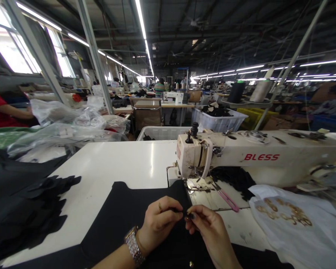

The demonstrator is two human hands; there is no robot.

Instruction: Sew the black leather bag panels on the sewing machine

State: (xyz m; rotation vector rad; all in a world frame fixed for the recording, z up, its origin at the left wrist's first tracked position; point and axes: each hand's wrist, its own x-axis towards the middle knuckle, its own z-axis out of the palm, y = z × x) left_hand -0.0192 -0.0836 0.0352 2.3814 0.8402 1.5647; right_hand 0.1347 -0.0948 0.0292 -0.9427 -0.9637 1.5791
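My left hand [162,220], with a ring and a metal-link watch, is closed in a pinch above a black cut piece of material [120,213]. Just right of it, my right hand [205,224] is pinched too, its fingertips almost meeting the left ones. Something small and dark, perhaps with a gold glint, is between the fingertips; I cannot make it out. The black piece lies flat on the white table [123,160], one edge by the needle plate of the sewing machine [226,153]. A small gold-coloured stud [190,263] shows on the black material below my hands.
Pink-handled scissors [226,198] lie by the machine's base. Gold-coloured metal rings [292,215] rest on a white plastic bag [319,239] at right. Stacked black pieces [25,209] cover the table's left. Behind stand a white crate [162,131] and thread cones [261,89]; a person in red [2,110] sits left.
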